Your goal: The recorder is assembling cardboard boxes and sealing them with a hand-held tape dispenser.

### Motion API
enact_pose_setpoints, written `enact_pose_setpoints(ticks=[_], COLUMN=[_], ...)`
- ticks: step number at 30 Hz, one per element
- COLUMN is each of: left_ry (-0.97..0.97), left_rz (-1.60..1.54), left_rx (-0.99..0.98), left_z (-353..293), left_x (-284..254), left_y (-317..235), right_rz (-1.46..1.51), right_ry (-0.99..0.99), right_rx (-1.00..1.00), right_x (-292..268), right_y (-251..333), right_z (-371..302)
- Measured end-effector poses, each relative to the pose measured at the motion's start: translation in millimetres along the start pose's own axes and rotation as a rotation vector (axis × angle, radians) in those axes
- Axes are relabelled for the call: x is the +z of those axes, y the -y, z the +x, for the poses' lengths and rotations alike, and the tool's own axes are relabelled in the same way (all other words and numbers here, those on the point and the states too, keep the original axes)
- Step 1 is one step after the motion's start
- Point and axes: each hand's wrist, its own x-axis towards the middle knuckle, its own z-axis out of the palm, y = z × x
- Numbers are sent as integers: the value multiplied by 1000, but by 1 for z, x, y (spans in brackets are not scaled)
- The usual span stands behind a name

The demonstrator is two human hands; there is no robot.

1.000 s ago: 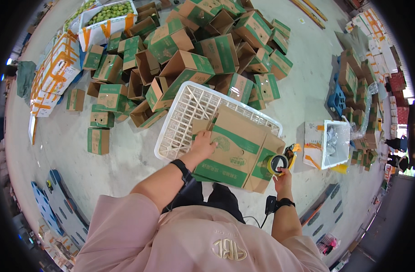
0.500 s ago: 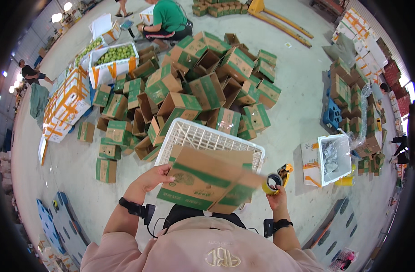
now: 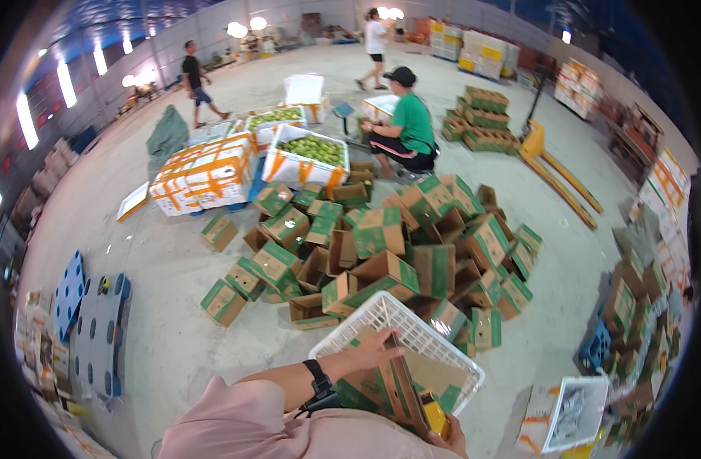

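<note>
Tilted nearly edge-on in front of my body is a brown-and-green cardboard carton (image 3: 402, 386). My left hand (image 3: 373, 349) grips its upper edge, fingers bent over the cardboard. At the carton's lower right, my right hand (image 3: 450, 439) is closed around a yellow tape dispenser (image 3: 435, 415), which lies close against the carton's side. Part of that hand is cut off by my body and the carton. Beneath both hands stands a white plastic basket (image 3: 394, 306) with more flat brown-and-green cardboard (image 3: 435, 375) on it.
Beyond the basket spreads a heap of small cartons (image 3: 377, 233). A person in green (image 3: 413, 126) sits behind it, beside foam boxes of green fruit (image 3: 312, 151). An open foam box (image 3: 576, 413) stands right, a yellow pallet jack (image 3: 557, 172) far right, grey pallets (image 3: 102, 333) left.
My view has swung left and upward. The carton has turned from lying broad side up to nearly edge-on, and the tape dispenser has come in against it.
</note>
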Motion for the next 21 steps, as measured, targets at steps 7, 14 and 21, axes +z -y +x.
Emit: enact_pose_setpoints(ticks=[7,14,21], left_ry=[157,114,342], left_rz=[-187,-151,347], left_rx=[-53,-27,791], left_z=[-14,-39,-28], left_x=[-27,-36,-39], left_y=[-8,2,-18], right_rz=[-831,-984,-1018], right_ry=[-127,-165,61], right_rx=[-307,-192,-384], right_x=[-20,-38,10], right_y=[52,89,111], right_z=[34,90,134])
